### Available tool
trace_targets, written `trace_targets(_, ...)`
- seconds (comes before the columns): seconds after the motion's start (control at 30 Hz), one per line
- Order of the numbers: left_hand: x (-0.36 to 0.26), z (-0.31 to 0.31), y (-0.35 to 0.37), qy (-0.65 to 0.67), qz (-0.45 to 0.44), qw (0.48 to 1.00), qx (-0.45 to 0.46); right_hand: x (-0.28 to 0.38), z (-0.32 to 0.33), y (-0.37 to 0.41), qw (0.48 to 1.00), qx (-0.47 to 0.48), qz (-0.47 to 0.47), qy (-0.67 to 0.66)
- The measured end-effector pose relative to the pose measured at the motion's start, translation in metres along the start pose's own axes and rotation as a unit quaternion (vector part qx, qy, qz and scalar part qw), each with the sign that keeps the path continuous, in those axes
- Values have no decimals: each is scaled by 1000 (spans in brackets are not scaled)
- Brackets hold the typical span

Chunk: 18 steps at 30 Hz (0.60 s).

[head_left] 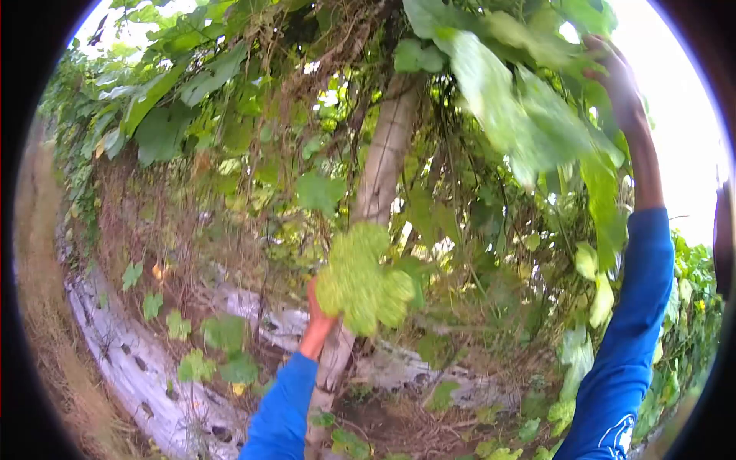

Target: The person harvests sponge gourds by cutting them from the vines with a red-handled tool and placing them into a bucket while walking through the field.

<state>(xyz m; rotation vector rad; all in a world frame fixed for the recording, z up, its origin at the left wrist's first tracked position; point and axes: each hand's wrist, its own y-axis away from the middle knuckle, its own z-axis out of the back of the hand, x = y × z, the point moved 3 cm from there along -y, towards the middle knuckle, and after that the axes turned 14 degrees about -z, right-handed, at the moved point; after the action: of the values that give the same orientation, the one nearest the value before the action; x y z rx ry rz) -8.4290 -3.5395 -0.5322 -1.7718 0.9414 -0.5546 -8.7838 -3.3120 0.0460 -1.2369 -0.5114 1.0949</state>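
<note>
My left hand [319,308], in a blue sleeve, is low in the middle beside a wooden post [381,161]. A lobed yellow-green leaf [364,280], smeared by motion, hangs in front and hides its fingers; I cannot tell whether they grip it. Raised high on the right, my right hand [616,77] has its fingers bent around the edge of the vine foliage. Large green leaves [498,100] hang just left of that hand, blurred as they move.
Dry brown vines [184,199] and green leaves form a dense wall around the post. A pale ground sheet with holes [126,376] runs along the lower left, with dry grass [46,307] at its outer side. More foliage [694,307] stands at the right.
</note>
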Motion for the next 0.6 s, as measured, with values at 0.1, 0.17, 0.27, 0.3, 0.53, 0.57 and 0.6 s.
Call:
trace_targets(0.1,-6,-4,-5,28,168,985,28,-64,6,-106,959,-88,209,168)
trace_targets(0.17,-40,3,-37,-75,208,974,58,-80,-8,-148,969,-103,143,173)
trace_targets(0.27,-70,10,-67,-107,267,951,117,-98,-63,-178,980,-77,60,174)
trace_targets(0.3,-69,12,-69,-78,296,940,153,-103,-92,-182,981,-61,46,177)
trace_targets(0.53,-59,15,-49,15,257,953,161,-135,-207,-189,978,-81,49,184)
trace_targets(0.57,-59,16,-51,14,269,950,157,-117,-208,-184,985,-52,-23,164)
trace_targets(0.6,-59,13,-55,14,280,948,152,-98,-203,-179,985,-25,-94,144)
